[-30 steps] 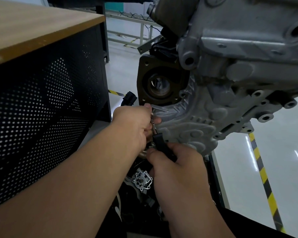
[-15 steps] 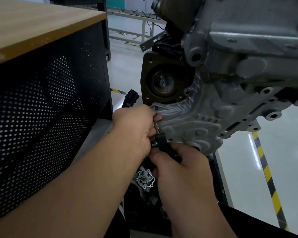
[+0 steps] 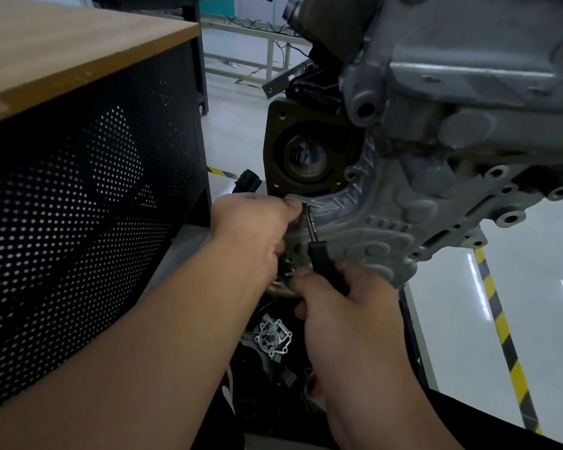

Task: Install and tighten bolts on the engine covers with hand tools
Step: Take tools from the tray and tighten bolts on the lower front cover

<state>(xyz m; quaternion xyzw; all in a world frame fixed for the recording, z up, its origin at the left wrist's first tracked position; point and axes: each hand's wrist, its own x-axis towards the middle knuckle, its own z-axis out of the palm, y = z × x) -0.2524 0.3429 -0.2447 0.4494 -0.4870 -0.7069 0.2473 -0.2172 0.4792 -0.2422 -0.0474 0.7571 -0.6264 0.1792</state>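
A grey cast engine cover (image 3: 381,222) hangs at the lower front of the engine block (image 3: 468,92). A ratchet wrench with a chrome shank (image 3: 312,224) and black handle (image 3: 320,258) stands against the cover's left edge. My right hand (image 3: 348,306) grips the black handle from below. My left hand (image 3: 257,225) curls round the wrench's upper end, thumb tip pressed at the cover's edge. The bolt itself is hidden behind my left hand.
A black perforated cabinet (image 3: 88,196) with a wooden top stands close on the left. A brown seal housing (image 3: 306,154) sits above my hands. A small pump part (image 3: 273,337) lies in the dark tray below. Yellow-black floor tape (image 3: 501,329) runs at the right.
The wrench handle has tilted slightly, with my right hand shifting a little along with it. My left hand stays at the wrench head. The view has drifted a bit.
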